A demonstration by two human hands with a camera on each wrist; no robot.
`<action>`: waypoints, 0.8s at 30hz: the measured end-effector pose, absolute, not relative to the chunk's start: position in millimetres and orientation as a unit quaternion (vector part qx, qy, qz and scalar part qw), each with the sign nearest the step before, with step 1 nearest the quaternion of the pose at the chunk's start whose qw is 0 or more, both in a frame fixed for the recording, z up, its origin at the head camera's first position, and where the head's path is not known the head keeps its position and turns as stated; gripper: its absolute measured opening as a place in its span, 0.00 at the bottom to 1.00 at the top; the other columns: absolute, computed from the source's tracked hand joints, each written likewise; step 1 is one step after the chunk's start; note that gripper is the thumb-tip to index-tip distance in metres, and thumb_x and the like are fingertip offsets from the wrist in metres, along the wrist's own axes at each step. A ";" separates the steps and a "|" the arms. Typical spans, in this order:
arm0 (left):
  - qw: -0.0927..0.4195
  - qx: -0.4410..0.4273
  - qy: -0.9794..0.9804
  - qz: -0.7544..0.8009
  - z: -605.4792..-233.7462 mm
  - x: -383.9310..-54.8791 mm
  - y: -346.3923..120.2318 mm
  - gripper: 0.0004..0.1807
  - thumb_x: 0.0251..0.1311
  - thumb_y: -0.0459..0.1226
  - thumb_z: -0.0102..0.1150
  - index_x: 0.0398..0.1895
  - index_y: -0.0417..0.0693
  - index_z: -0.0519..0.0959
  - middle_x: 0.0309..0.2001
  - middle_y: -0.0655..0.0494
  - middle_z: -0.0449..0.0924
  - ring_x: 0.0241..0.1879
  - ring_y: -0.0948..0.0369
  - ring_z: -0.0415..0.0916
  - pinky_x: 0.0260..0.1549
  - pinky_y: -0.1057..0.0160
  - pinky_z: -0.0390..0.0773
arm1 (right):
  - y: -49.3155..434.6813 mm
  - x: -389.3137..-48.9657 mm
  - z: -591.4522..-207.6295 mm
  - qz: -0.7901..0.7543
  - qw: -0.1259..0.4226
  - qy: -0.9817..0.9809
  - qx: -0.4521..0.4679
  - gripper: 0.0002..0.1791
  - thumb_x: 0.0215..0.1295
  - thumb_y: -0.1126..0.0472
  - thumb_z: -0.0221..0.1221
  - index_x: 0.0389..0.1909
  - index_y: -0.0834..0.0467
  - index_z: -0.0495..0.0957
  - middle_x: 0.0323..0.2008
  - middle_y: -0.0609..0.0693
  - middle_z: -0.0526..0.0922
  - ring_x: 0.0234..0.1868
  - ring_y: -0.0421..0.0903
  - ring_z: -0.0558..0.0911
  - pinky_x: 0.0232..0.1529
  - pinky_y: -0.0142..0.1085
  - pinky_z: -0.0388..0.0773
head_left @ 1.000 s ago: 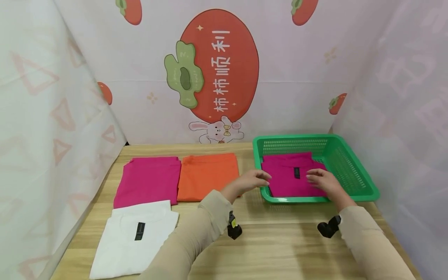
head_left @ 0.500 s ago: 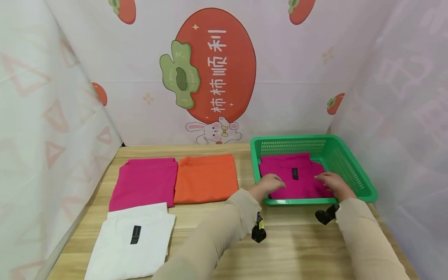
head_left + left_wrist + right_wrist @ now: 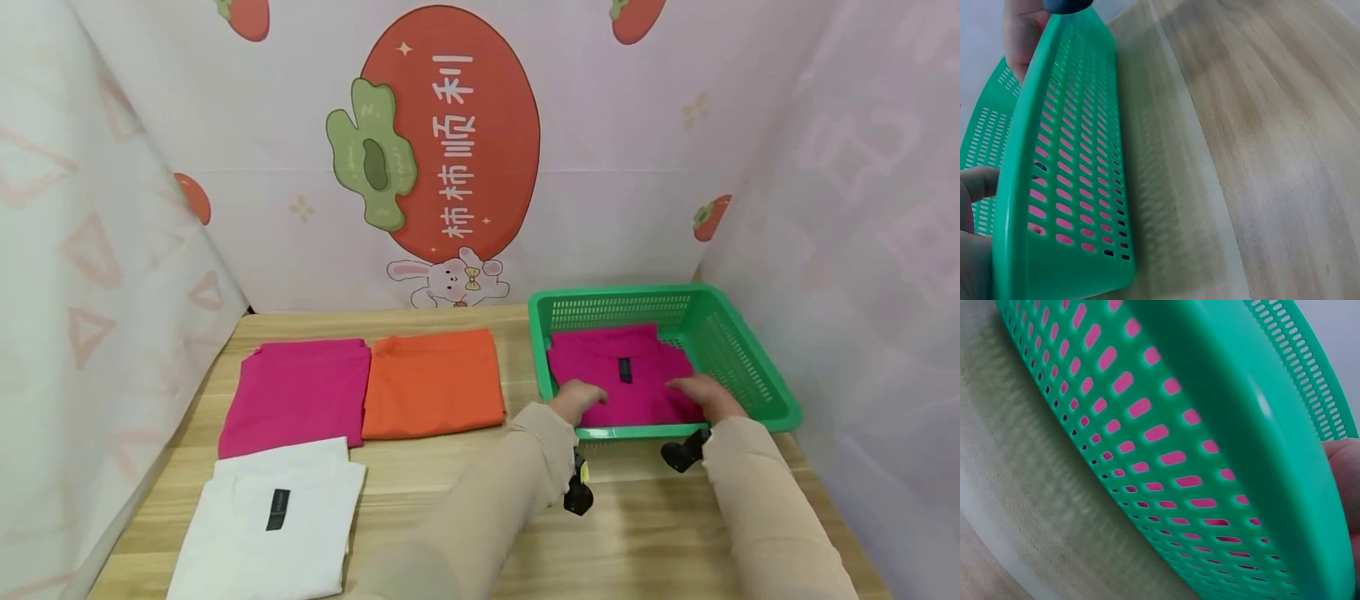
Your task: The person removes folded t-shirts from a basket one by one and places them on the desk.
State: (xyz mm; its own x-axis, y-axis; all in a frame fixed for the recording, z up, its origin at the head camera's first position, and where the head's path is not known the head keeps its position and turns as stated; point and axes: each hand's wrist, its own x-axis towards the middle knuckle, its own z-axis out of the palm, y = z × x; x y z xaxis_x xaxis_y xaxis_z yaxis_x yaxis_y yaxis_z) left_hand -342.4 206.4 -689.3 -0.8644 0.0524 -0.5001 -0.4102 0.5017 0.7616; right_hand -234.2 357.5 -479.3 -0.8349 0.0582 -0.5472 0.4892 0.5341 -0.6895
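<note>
A folded magenta shirt [image 3: 626,392] with a dark neck label lies inside a green plastic basket [image 3: 720,325] at the right of the table. My left hand [image 3: 577,402] reaches over the front rim to the shirt's left edge, thumb pointing inward over the cloth. At the right edge of the same shirt is my right hand [image 3: 708,395], its thumb also turned inward. The other fingers of both hands are mostly hidden, and I cannot tell whether they grip the cloth. Magenta fabric shows through the holes of the basket's wall [image 3: 1072,187] in the left wrist view.
To the left lie a folded magenta garment [image 3: 296,392], a folded orange garment [image 3: 435,383] and a folded white shirt [image 3: 270,533] with a dark label. They rest on the wooden table [image 3: 420,483]. Printed cloth hangs [image 3: 262,100] behind and at both sides.
My left hand has moved right, over the basket rim, and down to the shirt's left edge. My right hand has lowered at its right edge. The shirt stays in the basket.
</note>
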 end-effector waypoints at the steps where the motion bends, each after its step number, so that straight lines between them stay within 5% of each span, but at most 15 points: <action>1: 0.241 -0.115 0.828 0.492 -706.9 -350.1 211.3 0.29 0.24 0.47 0.68 0.36 0.43 0.75 0.32 0.57 0.71 0.28 0.59 0.68 0.22 0.59 0.70 | 354.6 -232.2 -476.7 -0.451 0.240 0.843 0.165 0.42 0.60 0.52 0.45 0.59 0.79 0.36 0.59 0.75 0.35 0.59 0.68 0.41 0.56 0.54 0.48; 6: 0.255 -0.129 0.811 0.510 -780.1 -377.6 233.7 0.33 0.18 0.51 0.70 0.36 0.47 0.76 0.36 0.59 0.72 0.31 0.58 0.68 0.22 0.57 0.70 | 347.0 -224.5 -467.7 -0.438 0.253 0.845 0.173 0.39 0.62 0.54 0.42 0.57 0.81 0.36 0.58 0.76 0.36 0.58 0.69 0.41 0.56 0.53 0.47; 10: 0.259 -0.135 0.805 0.517 -803.8 -382.0 242.1 0.32 0.18 0.52 0.69 0.35 0.50 0.77 0.36 0.59 0.73 0.31 0.56 0.69 0.21 0.55 0.71 | 346.2 -221.0 -466.2 -0.438 0.264 0.841 0.177 0.39 0.62 0.55 0.41 0.58 0.80 0.34 0.58 0.76 0.34 0.59 0.68 0.40 0.57 0.53 0.45; 17: 0.253 -0.140 0.806 0.516 -780.6 -364.6 238.1 0.28 0.25 0.50 0.68 0.35 0.46 0.77 0.36 0.56 0.73 0.32 0.55 0.70 0.24 0.54 0.72 | 349.1 -218.6 -471.2 -0.417 0.256 0.856 0.167 0.37 0.61 0.56 0.42 0.57 0.82 0.40 0.57 0.76 0.40 0.58 0.68 0.45 0.56 0.52 0.49; 21: 0.248 -0.137 0.822 0.495 -790.0 -368.1 240.7 0.31 0.21 0.53 0.68 0.34 0.48 0.77 0.35 0.57 0.73 0.31 0.56 0.69 0.21 0.54 0.70 | 349.2 -217.4 -473.6 -0.405 0.249 0.865 0.161 0.36 0.60 0.56 0.42 0.56 0.82 0.45 0.56 0.76 0.45 0.56 0.68 0.50 0.54 0.52 0.54; 24: 0.231 -0.144 0.827 0.492 -753.5 -353.9 230.3 0.30 0.20 0.51 0.67 0.34 0.46 0.77 0.32 0.56 0.73 0.30 0.56 0.69 0.20 0.58 0.70 | 348.3 -217.9 -473.2 -0.418 0.248 0.857 0.172 0.36 0.59 0.55 0.43 0.56 0.81 0.45 0.56 0.75 0.46 0.55 0.67 0.52 0.52 0.51 0.57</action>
